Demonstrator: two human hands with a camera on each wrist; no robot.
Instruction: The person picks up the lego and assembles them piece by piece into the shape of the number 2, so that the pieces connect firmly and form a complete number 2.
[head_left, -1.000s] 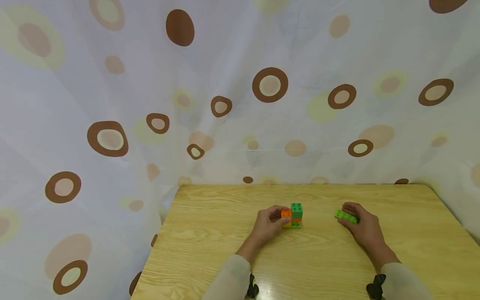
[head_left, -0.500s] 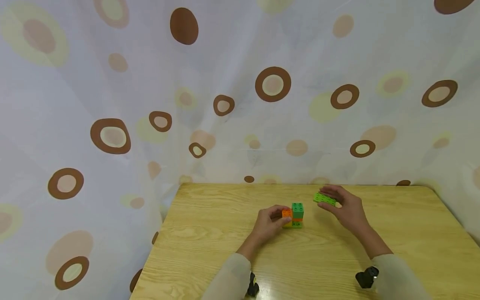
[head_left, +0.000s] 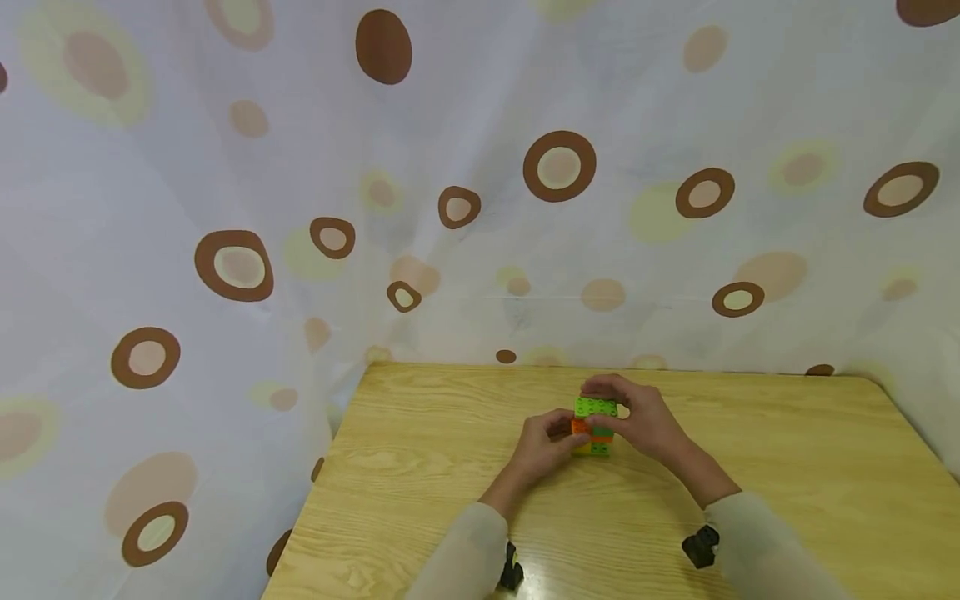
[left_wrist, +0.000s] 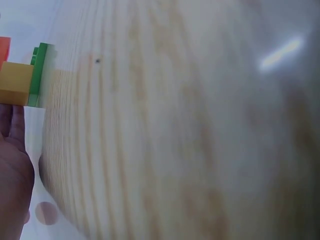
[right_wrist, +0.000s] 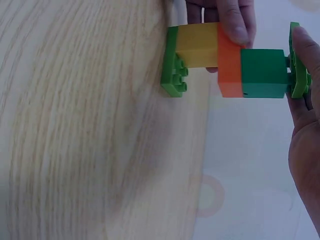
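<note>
Near the middle of the table, my left hand grips the orange brick of a small stack from its left side. In the right wrist view, the stack has a flat green base brick, a yellow brick, the orange layer and a darker green brick on top. My right hand pinches a flat light green studded brick over the darker green one. Studs still show beneath that flat brick, which looks slightly tilted; I cannot tell whether it touches them.
The wooden table carries the stack and reflects light near its front edge. A curtain with brown and pale spots hangs behind the table and along its left. Dark wrist cameras, such as the right one, sit by the sleeves.
My right hand has lifted the flat light green brick from the table at the right and carried it left, over the stack. My left hand keeps its grip on the orange brick.
</note>
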